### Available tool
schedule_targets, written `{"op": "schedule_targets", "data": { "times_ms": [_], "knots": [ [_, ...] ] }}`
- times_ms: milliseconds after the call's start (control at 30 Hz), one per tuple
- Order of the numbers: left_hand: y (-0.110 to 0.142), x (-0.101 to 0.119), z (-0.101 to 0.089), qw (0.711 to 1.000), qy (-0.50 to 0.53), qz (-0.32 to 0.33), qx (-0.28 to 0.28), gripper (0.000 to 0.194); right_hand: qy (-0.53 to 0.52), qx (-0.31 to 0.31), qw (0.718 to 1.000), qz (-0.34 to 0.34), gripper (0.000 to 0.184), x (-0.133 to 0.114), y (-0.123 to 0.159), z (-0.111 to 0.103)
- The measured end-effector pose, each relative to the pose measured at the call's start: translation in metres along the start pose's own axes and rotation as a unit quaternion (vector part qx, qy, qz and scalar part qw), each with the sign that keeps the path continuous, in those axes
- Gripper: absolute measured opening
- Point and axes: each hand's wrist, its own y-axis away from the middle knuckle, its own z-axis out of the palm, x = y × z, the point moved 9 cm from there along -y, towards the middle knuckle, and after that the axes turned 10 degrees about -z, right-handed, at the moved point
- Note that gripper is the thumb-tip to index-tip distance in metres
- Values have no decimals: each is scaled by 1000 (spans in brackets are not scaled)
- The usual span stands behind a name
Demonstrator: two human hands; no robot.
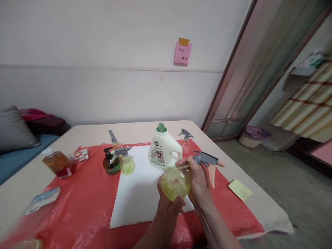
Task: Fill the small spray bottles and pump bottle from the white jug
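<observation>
Between my two hands a clear spray bottle [176,184] with a yellow-green tint is held tilted on its side above the white cloth [137,197]. Its grey spray head [206,158] with a pinkish trigger points to the right. My left hand [167,204] wraps round the bottle's base, thumb pressed on its lower side. Around the neck, just under the spray head, my right hand [198,180] is closed. Right behind the bottle stands a white detergent jug [158,152] with its uncapped green mouth showing.
Left of the cloth stand a yellow-green spray bottle [128,165] and a dark pump bottle [111,164]. A bottle of amber liquid [57,164] sits farther left on the red sheet [83,193]. Another spray bottle [186,145] is behind the jug. A yellow note [240,190] lies near the right edge.
</observation>
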Motion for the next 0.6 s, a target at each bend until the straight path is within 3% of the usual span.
{"op": "schedule_targets", "data": {
  "times_ms": [133,233,333,433,600],
  "knots": [
    [3,-13,15,967,113,-209,-95,83,-78,-29,996,27,26,-2,-2,0],
    [6,-16,15,952,131,-256,-103,75,-99,-50,993,46,26,1,1,4],
    [2,-4,6,973,125,-180,-67,67,-130,-52,988,72,28,3,3,7],
    [1,9,-1,992,82,-92,-26,71,-164,-44,983,76,31,0,2,10],
    [5,27,-9,994,-31,83,67,85,-160,-6,984,78,30,-2,4,8]
  ]
}}
